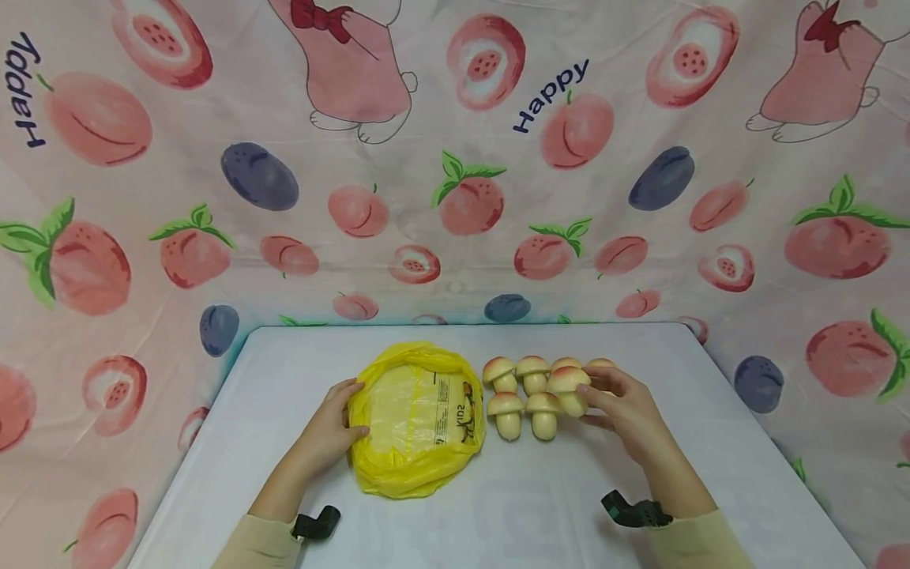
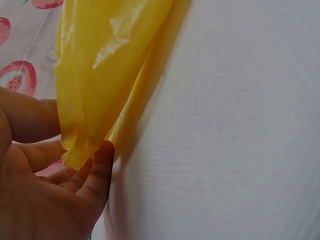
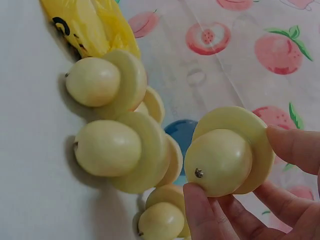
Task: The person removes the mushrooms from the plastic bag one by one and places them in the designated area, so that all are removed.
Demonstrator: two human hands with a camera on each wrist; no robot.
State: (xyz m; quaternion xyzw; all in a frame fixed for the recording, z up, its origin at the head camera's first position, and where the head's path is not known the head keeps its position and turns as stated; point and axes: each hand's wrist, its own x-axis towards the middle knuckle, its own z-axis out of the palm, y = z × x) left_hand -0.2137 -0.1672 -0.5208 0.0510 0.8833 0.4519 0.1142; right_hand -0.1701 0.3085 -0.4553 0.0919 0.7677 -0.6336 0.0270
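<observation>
A yellow plastic bag point(image 1: 415, 411) with its rim rolled outward lies on the white table, printed panel facing up. At its left side my left hand point(image 1: 323, 431) holds the rim; the left wrist view shows the bag's edge point(image 2: 95, 100) between thumb and fingers. My right hand point(image 1: 626, 407) grips a toy mushroom point(image 1: 569, 387) with a reddish-topped cap, lifted over the others. In the right wrist view the held mushroom point(image 3: 220, 155) shows its rounded stem end between thumb and fingers. Several like mushrooms point(image 1: 508, 411) stand upright in rows right of the bag.
A white table point(image 1: 498, 521) carries everything. Behind and beside it hangs a pink cloth point(image 1: 398, 174) printed with fruit and rabbits. Black wrist mounts point(image 1: 636, 510) sit at both sleeves. Part of the mushroom group is hidden behind my right hand.
</observation>
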